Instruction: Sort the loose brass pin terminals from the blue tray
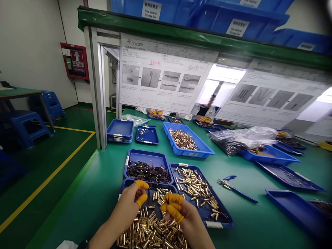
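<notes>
My left hand [132, 197], with yellow finger cots on thumb and forefinger, is curled in a pinch above the near blue tray [124, 185]. A thin dark wire [148, 197] shows at its fingertips. My right hand [178, 210], also in yellow finger cots, is closed in a pinch just to the right; what it holds is hidden by the fingers. Below both hands lies a heap of brass-coloured metal sleeves [153, 230]. Behind them, dark and red wires [147, 171] fill part of a blue tray [147, 155]. More brass sleeves with leads [195, 186] lie in the tray at right [223, 221].
Blue-handled pliers [237, 188] lie on the green table [246, 218]. Farther back stand a larger blue bin [207, 153] of brass parts, stacked trays [120, 128] and a plastic bag [243, 138]. Instruction sheets [166, 72] hang ahead. Other people's gloved hands [207, 119] work across the table.
</notes>
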`<control>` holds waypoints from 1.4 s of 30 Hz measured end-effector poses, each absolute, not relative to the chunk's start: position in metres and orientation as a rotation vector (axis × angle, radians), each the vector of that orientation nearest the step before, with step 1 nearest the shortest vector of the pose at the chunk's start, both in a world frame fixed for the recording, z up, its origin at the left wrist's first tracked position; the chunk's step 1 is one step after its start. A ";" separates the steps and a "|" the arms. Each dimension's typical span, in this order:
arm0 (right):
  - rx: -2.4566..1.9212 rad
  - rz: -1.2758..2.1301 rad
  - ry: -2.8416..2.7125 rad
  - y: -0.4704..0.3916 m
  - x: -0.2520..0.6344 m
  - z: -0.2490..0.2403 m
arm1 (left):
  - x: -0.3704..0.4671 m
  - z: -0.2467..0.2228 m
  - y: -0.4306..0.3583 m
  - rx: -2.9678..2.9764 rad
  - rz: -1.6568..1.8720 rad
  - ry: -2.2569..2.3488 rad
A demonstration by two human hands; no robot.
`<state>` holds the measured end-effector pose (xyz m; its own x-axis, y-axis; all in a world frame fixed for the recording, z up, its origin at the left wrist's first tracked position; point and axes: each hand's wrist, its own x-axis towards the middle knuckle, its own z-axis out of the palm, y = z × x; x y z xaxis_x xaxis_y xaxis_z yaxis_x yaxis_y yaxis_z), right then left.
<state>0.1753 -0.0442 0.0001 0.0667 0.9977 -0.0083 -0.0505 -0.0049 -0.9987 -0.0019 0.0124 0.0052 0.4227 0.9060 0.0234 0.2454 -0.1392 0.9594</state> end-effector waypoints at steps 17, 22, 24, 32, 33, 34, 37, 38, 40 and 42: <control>-1.385 0.979 -1.158 -0.049 0.173 0.002 | -0.010 0.015 0.006 2.423 0.199 0.840; -1.402 0.940 -1.182 -0.049 0.174 0.000 | -0.014 0.006 0.004 2.331 0.235 0.801; -1.385 0.968 -1.193 -0.050 0.173 -0.001 | -0.014 0.006 0.003 2.290 0.243 0.839; -1.410 0.954 -1.297 -0.054 0.166 -0.003 | 0.008 0.012 0.003 1.621 0.758 0.895; -1.405 0.925 -1.323 -0.054 0.165 -0.003 | 0.010 0.012 0.003 1.486 0.797 0.868; -1.398 0.903 -1.345 -0.055 0.163 -0.003 | 0.012 0.011 0.003 1.371 0.818 0.843; -1.405 0.861 -1.403 -0.056 0.159 -0.003 | 0.014 0.009 0.005 1.180 0.848 0.795; -1.420 0.844 -1.426 -0.056 0.158 -0.002 | 0.014 0.008 0.005 1.154 0.857 0.781; -1.448 0.797 -1.468 -0.057 0.156 -0.001 | 0.014 0.006 0.006 1.130 0.872 0.764; -1.468 0.755 -1.496 -0.057 0.156 0.000 | 0.014 0.004 0.007 1.126 0.878 0.763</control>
